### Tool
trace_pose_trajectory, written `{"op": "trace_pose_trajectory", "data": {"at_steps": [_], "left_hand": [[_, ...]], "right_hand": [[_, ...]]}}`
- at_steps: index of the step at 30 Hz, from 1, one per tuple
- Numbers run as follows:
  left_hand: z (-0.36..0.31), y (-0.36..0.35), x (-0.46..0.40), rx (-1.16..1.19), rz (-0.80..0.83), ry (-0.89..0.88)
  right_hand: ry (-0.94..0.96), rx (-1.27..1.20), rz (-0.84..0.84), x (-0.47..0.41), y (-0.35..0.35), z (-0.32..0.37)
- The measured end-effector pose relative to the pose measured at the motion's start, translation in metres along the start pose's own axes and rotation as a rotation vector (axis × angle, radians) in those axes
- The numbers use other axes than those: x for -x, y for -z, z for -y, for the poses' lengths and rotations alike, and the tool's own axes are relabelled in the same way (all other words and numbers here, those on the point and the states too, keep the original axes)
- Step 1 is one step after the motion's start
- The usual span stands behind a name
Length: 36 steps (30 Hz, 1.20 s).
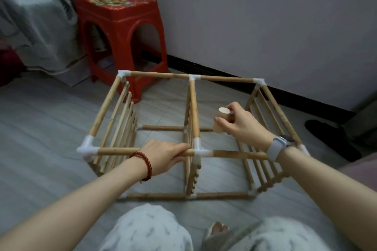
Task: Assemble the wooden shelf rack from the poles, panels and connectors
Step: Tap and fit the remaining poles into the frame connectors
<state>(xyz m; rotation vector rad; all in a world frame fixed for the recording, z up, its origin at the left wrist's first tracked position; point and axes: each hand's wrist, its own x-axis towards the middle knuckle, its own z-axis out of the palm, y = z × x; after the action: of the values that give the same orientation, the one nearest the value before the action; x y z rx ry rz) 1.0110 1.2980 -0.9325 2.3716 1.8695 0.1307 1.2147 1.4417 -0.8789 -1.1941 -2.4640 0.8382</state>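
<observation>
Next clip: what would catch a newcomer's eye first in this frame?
The wooden rack frame lying on its side on the floor fills the centre, its poles joined by white connectors. The left hand grips the near top pole beside the middle joint, while the right hand holds a small wooden mallet over the right bay. A bright red plastic stool stands behind the frame against the wall.

A single wide-angle camera, worn on the person's head, looked forward and steeply down, close over the wooden rack (191, 128) on the floor (51, 128), toward the wall (265, 16) beyond.
</observation>
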Motion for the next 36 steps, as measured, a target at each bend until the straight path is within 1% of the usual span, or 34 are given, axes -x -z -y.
{"op": "trace_pose_trajectory", "data": {"at_steps": [2, 5, 7, 9, 10, 11, 12, 14, 15, 16, 18, 22, 25, 27, 29, 30, 32, 34, 36], "left_hand": [[-0.003, -0.006, -0.003, 0.007, -0.058, 0.013], [-0.012, -0.008, -0.031, 0.03, -0.073, 0.045], [-0.02, -0.01, -0.06, 0.005, -0.11, 0.079], [-0.029, -0.011, -0.087, 0.015, -0.125, 0.096], [-0.033, -0.012, -0.099, 0.04, -0.124, 0.099], [-0.037, -0.012, -0.112, 0.063, -0.123, 0.099], [-0.04, -0.012, -0.121, 0.083, -0.124, 0.101], [-0.042, -0.013, -0.131, 0.108, -0.149, 0.105], [-0.042, -0.015, -0.134, 0.109, -0.165, 0.101], [-0.042, -0.018, -0.135, 0.101, -0.178, 0.095], [-0.041, -0.02, -0.136, 0.081, -0.205, 0.091], [-0.043, -0.02, -0.135, 0.059, -0.224, 0.121], [-0.046, -0.021, -0.132, 0.019, -0.237, 0.137], [-0.047, -0.02, -0.13, -0.012, -0.234, 0.164], [-0.042, -0.018, -0.125, -0.039, -0.219, 0.215], [-0.039, -0.017, -0.121, -0.053, -0.212, 0.238], [-0.031, -0.017, -0.11, -0.082, -0.2, 0.264], [-0.026, -0.016, -0.103, -0.087, -0.198, 0.265], [-0.023, -0.017, -0.1, -0.087, -0.201, 0.254]], "right_hand": [[-0.001, 0.04, -0.03, 0.015, 0.001, -0.002], [0.031, 0.185, -0.131, 0.022, 0.017, -0.001], [0.102, 0.252, -0.28, 0.017, 0.035, 0.001], [0.186, 0.269, -0.484, 0.009, 0.048, 0.001], [0.193, 0.253, -0.565, 0.007, 0.05, -0.002], [0.158, 0.222, -0.593, 0.004, 0.05, -0.007], [0.091, 0.189, -0.553, 0.002, 0.045, -0.014], [-0.081, 0.182, -0.315, 0.005, 0.023, -0.029], [-0.14, 0.167, -0.229, 0.006, 0.013, -0.037], [-0.169, 0.142, -0.209, 0.005, 0.007, -0.044], [-0.152, 0.162, -0.254, -0.002, 0.005, -0.048], [-0.135, 0.342, -0.266, -0.014, 0.008, -0.046], [-0.101, 0.45, -0.369, -0.013, -0.003, -0.044], [-0.096, 0.359, -0.431, -0.013, -0.003, -0.044], [-0.132, 0.252, -0.431, -0.016, 0.004, -0.042], [-0.131, 0.277, -0.422, -0.016, 0.007, -0.042], [-0.082, 0.406, -0.433, -0.016, 0.01, -0.039], [0.035, 0.471, -0.544, -0.021, 0.023, -0.03], [0.105, 0.414, -0.803, -0.03, 0.04, -0.014]]}}
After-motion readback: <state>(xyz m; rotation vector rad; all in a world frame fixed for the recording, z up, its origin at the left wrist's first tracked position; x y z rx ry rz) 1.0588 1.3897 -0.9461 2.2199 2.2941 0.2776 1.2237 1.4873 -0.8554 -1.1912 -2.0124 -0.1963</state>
